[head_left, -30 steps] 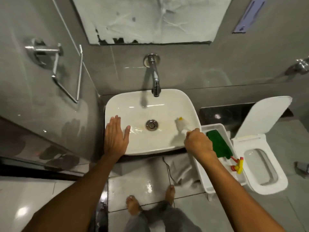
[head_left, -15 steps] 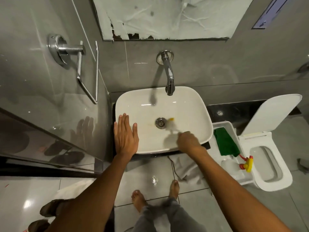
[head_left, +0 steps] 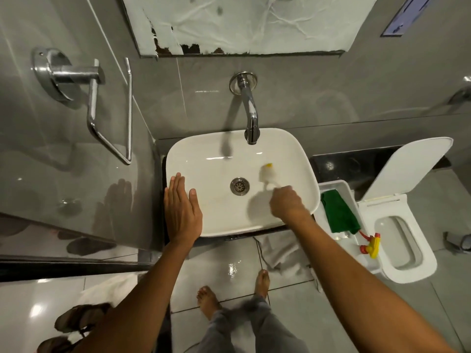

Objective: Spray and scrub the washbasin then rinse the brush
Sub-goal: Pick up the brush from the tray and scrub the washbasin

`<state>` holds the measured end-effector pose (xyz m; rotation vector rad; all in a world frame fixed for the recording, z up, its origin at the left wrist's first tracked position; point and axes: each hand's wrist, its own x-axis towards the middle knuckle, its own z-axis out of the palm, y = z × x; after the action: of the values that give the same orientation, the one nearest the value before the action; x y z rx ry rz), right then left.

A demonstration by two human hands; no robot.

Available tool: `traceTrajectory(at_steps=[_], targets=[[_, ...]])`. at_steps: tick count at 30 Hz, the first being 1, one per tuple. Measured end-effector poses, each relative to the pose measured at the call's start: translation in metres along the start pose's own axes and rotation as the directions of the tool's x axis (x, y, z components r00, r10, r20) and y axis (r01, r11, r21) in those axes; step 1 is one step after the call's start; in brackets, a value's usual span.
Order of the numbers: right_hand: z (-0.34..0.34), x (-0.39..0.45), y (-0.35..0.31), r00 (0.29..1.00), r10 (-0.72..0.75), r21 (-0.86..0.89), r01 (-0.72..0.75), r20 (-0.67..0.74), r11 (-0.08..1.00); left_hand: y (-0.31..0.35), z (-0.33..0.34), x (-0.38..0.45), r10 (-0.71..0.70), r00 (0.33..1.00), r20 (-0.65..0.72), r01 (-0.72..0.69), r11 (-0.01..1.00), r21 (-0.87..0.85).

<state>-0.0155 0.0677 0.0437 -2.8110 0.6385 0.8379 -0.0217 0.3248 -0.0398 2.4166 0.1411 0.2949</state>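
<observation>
A white washbasin (head_left: 219, 222) sits below a chrome wall tap (head_left: 251, 118), with a metal drain (head_left: 239, 186) at its centre. My right hand (head_left: 286, 203) is closed on a brush handle inside the bowl. The white brush (head_left: 267, 173), yellow at its tip and blurred, presses on the basin floor just right of the drain. My left hand (head_left: 182, 207) lies flat, fingers together, on the basin's left rim. A spray bottle with a yellow and red trigger (head_left: 370, 247) lies in a white tray (head_left: 334, 186) to the right.
A green cloth (head_left: 339, 215) lies in the tray. A white toilet (head_left: 405, 240) with raised lid stands at far right. A chrome towel ring (head_left: 112, 110) hangs on the left wall. A pale cloth (head_left: 280, 253) lies on the wet floor by my bare feet; sandals (head_left: 81, 318) sit lower left.
The brush swept from the basin's right side to the drain and back to the right, further toward the tap. My right hand moved with it. My left hand stayed on the rim.
</observation>
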Motion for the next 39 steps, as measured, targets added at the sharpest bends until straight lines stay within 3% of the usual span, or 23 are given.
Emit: traceTrajectory(at_steps=[2, 4, 6, 8, 10, 13, 16, 19, 21, 24, 26, 28, 30, 33, 35, 37, 39], targets=[[0.000, 0.008, 0.014, 0.999, 0.040, -0.016, -0.040, 0.001, 0.999, 0.001, 0.000, 0.000, -0.013, 1.000, 0.002, 0.013, 1.000, -0.008], [0.007, -0.004, -0.010, 0.990, -0.112, -0.028, 0.114, 0.082, 0.993, 0.000, -0.001, 0.001, -0.015, 1.000, -0.002, 0.015, 0.999, -0.030], [0.023, -0.022, -0.050, 0.928, -0.305, -0.018, 0.316, 0.213, 0.949, -0.001, 0.000, 0.001, -0.021, 1.000, -0.010, 0.020, 0.999, -0.048], [0.035, -0.036, -0.081, 0.861, -0.404, 0.045, 0.412, 0.309, 0.910, -0.002, 0.001, 0.001, -0.034, 0.999, -0.012, 0.034, 0.998, -0.062], [0.037, -0.031, -0.089, 0.859, -0.429, 0.042, 0.435, 0.280, 0.899, -0.003, 0.002, 0.001, -0.031, 0.999, -0.010, 0.030, 0.998, -0.062], [0.013, 0.009, -0.048, 0.991, -0.107, 0.074, 0.101, 0.084, 0.992, -0.005, 0.003, 0.000, -0.017, 1.000, -0.014, 0.016, 0.998, -0.059], [-0.013, 0.033, 0.014, 0.994, 0.111, 0.092, -0.111, 0.007, 0.990, -0.005, 0.002, 0.000, -0.023, 1.000, -0.019, 0.022, 0.998, -0.062], [-0.010, 0.011, -0.005, 0.989, -0.066, 0.041, 0.061, 0.135, 0.997, -0.003, 0.001, 0.000, -0.021, 0.999, -0.033, 0.019, 0.998, -0.062], [0.008, -0.011, -0.040, 0.946, -0.211, 0.015, 0.214, 0.247, 0.977, -0.002, 0.000, -0.001, -0.014, 0.999, -0.039, 0.011, 0.998, -0.061], [0.026, -0.037, -0.076, 0.865, -0.354, 0.179, 0.309, 0.356, 0.934, -0.001, 0.000, -0.001, -0.016, 0.999, -0.046, 0.013, 0.997, -0.071], [0.034, -0.039, -0.087, 0.831, -0.389, 0.293, 0.286, 0.398, 0.912, -0.001, 0.000, -0.002, -0.022, 0.999, -0.045, 0.018, 0.997, -0.074], [0.032, -0.028, -0.088, 0.902, -0.333, 0.261, 0.263, 0.276, 0.929, -0.001, 0.001, -0.001, -0.026, 0.999, -0.036, 0.024, 0.998, -0.065], [0.024, -0.005, -0.077, 0.983, -0.155, 0.305, 0.117, 0.103, 0.945, -0.001, 0.001, -0.002, -0.022, 0.999, -0.029, 0.021, 0.998, -0.051], [0.002, 0.024, -0.037, 0.994, 0.109, 0.385, -0.094, -0.017, 0.918, -0.002, 0.000, -0.002, -0.031, 0.999, -0.010, 0.030, 0.999, -0.040], [-0.008, 0.032, -0.009, 0.976, 0.208, 0.388, -0.167, -0.067, 0.907, -0.001, -0.001, -0.002, -0.038, 0.999, -0.001, 0.038, 0.998, -0.045], [-0.010, 0.028, 0.004, 0.977, 0.208, 0.352, -0.179, -0.045, 0.919, 0.001, -0.003, -0.001, -0.041, 0.999, 0.002, 0.042, 0.998, -0.055], [-0.009, 0.011, -0.003, 0.994, 0.103, 0.290, -0.111, 0.045, 0.950, 0.004, -0.005, -0.001, -0.044, 0.999, 0.010, 0.044, 0.998, -0.052]])
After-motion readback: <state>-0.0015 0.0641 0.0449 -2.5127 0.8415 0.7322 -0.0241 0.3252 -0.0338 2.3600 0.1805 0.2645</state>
